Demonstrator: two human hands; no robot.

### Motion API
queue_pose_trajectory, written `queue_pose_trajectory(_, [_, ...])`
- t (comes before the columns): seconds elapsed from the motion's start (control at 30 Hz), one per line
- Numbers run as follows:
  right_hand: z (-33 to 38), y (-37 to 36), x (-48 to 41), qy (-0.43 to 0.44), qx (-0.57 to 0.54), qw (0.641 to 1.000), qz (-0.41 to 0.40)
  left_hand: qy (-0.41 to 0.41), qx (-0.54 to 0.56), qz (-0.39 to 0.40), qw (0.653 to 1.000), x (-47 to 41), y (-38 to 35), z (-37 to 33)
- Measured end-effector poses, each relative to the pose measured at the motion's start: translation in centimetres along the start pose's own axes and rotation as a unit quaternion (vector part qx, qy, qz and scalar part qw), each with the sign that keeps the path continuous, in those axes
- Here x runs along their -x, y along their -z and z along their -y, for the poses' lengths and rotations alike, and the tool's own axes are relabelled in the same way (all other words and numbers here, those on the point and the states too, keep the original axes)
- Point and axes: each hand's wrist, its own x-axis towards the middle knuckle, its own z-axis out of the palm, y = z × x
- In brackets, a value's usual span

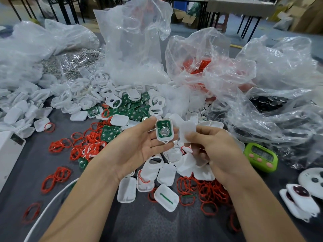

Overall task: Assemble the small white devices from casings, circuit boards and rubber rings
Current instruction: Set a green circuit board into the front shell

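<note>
My left hand (139, 145) is palm up and holds a white casing half with a green circuit board and a coin cell set in it (164, 131), pinched between thumb and fingertips. Right beside it, my right hand (209, 147) pinches a plain white casing cover (187, 131) by its lower edge. The two parts are close but apart. Below my hands lies a heap of white casings (166, 173). Red rubber rings (206, 191) are scattered on the grey table. Green circuit boards (134, 112) are piled behind.
Crumpled clear plastic bags (262, 81) of parts stand at the back and right. A green timer (260, 157) sits at right, round white devices (300, 194) near the right edge, a white box (8, 154) at left, a white cable (50, 205) at lower left.
</note>
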Motion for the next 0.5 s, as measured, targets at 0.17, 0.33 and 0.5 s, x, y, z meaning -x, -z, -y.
queue_pose_trajectory(0.17, [0.48, 0.34, 0.00, -0.067, -0.148, 0.985, 0.056, 0.003, -0.002, -0.003, 1.000, -0.07, 0.02, 0.07])
queue_pose_trajectory(0.33, [0.43, 0.38, -0.09, -0.070, -0.163, 0.983, 0.041, 0.005, -0.007, -0.009, 1.000, -0.12, -0.09, 0.06])
queue_pose_trajectory(0.5, [0.43, -0.02, 0.07, -0.048, -0.145, 0.988, 0.022, 0.015, -0.019, -0.011, 1.000, -0.14, -0.09, 0.18])
